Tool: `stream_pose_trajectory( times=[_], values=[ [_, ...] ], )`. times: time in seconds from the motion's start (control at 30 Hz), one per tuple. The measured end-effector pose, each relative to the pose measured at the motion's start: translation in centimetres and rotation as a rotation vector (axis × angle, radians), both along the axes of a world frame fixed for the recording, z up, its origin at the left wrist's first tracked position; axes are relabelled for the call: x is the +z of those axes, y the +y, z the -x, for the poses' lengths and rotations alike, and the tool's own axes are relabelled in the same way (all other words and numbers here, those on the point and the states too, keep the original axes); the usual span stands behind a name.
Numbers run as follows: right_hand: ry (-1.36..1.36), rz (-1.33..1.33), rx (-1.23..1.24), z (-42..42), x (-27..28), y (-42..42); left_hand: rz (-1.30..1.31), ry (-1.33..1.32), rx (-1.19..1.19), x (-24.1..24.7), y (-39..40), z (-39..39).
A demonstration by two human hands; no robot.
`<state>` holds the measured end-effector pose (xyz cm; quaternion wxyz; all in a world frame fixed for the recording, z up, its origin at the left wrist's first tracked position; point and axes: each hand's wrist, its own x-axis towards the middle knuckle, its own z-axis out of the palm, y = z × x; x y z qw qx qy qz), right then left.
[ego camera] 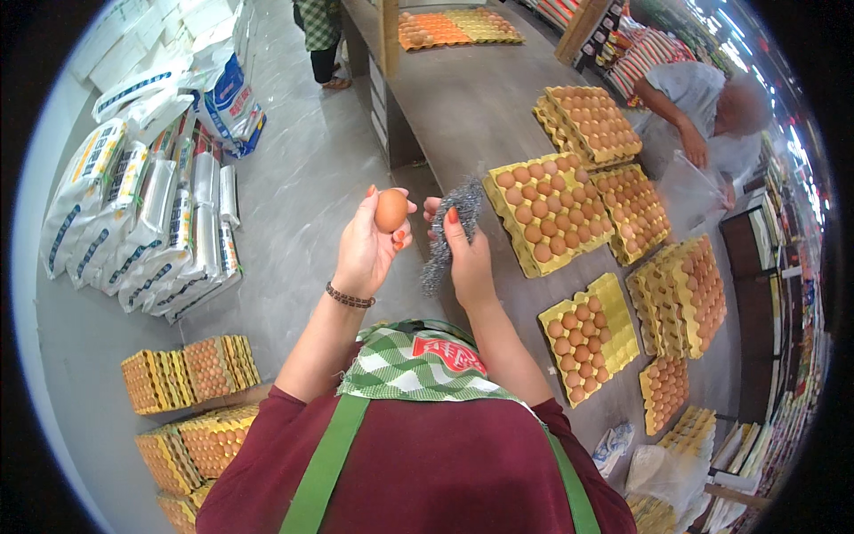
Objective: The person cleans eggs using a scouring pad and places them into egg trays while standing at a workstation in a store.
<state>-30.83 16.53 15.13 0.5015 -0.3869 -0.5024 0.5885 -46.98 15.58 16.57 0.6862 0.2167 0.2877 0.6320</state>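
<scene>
A brown egg (pixel 391 211) rests in my left hand (pixel 370 250), held between the thumb and fingers in front of my chest. Just to its right, my right hand (pixel 470 257) grips a grey steel wool pad (pixel 460 208), the thumb pressed on its face. Egg and pad are a small gap apart. Nearest to my right hand is a yellow tray of eggs (pixel 547 210) on the counter. Closer to me lies a partly filled egg tray (pixel 580 344), with eggs on its left side and bare cups on its right.
More egg stacks (pixel 687 294) stand along the grey counter (pixel 460 100). A person (pixel 694 113) across it handles a clear plastic bag (pixel 690 193). Left on the floor are packed white bags (pixel 153 220) and stacked egg trays (pixel 193 374). Another person (pixel 323 40) stands far ahead.
</scene>
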Motion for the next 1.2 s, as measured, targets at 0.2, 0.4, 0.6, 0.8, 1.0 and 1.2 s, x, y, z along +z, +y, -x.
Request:
stream_pose_trajectory(
  times=[0.2,0.4,0.6,0.8,1.0,1.2],
  values=[
    [-0.176,-0.439,0.036,8.9,1.5,-0.5,0.029,0.309,0.175,-1.4,-1.1,3.3],
    [-0.05,-0.025,0.088,13.1,0.8,3.0,0.061,0.195,0.082,-1.0,-1.6,8.0],
    [-0.219,-0.379,0.197,14.1,1.1,0.2,0.133,0.206,0.159,-0.4,-1.3,9.3],
    [-0.039,-0.116,0.075,13.1,0.5,3.9,0.1,0.208,0.148,-1.0,-0.6,7.8],
    [-0.257,-0.401,-0.009,10.8,0.1,3.4,0.115,0.382,0.281,0.1,2.0,4.8],
    [0.115,-0.006,0.058,7.0,0.9,7.3,0.014,0.114,0.052,-0.2,2.7,3.9]
  ],
)
